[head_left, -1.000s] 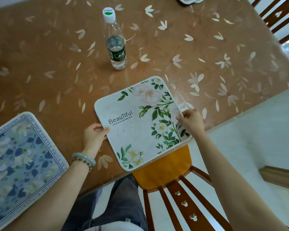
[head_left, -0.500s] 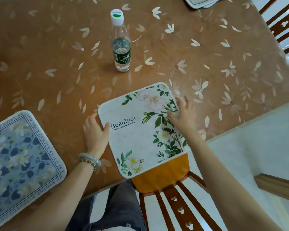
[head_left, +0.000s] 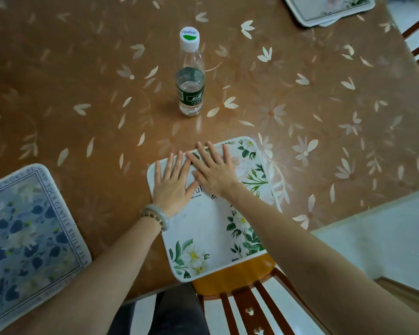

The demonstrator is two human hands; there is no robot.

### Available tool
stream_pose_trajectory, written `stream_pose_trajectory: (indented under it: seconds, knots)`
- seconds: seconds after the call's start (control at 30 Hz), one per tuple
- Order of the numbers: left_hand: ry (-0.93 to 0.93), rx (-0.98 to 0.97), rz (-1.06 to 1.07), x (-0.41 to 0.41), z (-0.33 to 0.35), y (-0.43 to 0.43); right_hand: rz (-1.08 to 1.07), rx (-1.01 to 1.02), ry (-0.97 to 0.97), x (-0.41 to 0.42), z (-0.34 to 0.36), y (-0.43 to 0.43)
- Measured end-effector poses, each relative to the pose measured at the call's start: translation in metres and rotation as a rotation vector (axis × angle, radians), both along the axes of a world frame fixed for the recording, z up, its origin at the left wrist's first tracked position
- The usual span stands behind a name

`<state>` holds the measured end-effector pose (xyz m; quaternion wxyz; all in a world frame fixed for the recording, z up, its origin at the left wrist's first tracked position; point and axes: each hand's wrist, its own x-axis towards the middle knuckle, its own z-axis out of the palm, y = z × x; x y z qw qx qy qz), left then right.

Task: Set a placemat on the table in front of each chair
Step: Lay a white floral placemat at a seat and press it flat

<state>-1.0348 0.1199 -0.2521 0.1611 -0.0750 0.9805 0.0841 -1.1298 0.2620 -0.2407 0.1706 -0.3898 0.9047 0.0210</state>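
1. Blue mat [head_left: 29,235] is already down at the tabletop's [head_left: 82,68] near-left edge.
2. Left hand [head_left: 172,182] and right hand [head_left: 214,171]: both flat, fingers spread, pressing the white mat [head_left: 213,228], gripping nothing.
3. White mat sits at the near edge above the chair [head_left: 237,281], slightly overhanging. Looks thin, light and bendy, so probably slides easily; I'd pinch the side edges.
4. More mats [head_left: 329,10] at the far-right corner.

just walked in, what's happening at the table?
A person is laying placemats. Both hands, left hand and right hand, lie flat with fingers spread on the white floral placemat, which sits on the table in front of the wooden chair; its near edge overhangs the table slightly. A blue floral placemat lies to the left, more mats at the far corner, and a water bottle stands beyond.
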Motion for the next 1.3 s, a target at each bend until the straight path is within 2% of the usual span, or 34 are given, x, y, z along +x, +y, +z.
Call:
stream_pose_trajectory:
  seconds: [0.13, 0.3, 0.4, 0.6, 0.67, 0.9, 1.03, 1.3]
  knots:
    - [-0.025, 0.034, 0.008, -0.003, 0.004, -0.002, -0.013, -0.008, -0.056, -0.005, 0.004, 0.001]
    - [-0.031, 0.043, 0.103, -0.002, 0.006, -0.024, -0.289, -0.068, -0.041, -0.039, 0.002, 0.054]
    - [-0.041, 0.025, 0.104, 0.000, 0.004, -0.029, -0.288, -0.077, 0.024, -0.045, -0.001, 0.079]
    - [-0.044, 0.012, 0.105, -0.001, 0.006, -0.025, -0.344, -0.022, -0.013, -0.043, -0.001, 0.074]
    - [-0.045, 0.023, 0.105, 0.004, 0.009, -0.022, -0.410, -0.048, -0.044, -0.029, -0.002, 0.076]
    - [-0.038, 0.060, -0.007, 0.069, 0.009, -0.003, -0.415, -0.025, -0.063, 0.056, 0.002, 0.144]
    - [0.022, 0.008, -0.104, 0.095, 0.001, 0.002, -0.443, -0.025, -0.049, 0.096, -0.004, 0.175]
    - [0.033, -0.022, -0.146, 0.105, 0.006, 0.015, -0.530, -0.019, -0.063, 0.114, -0.005, 0.160]
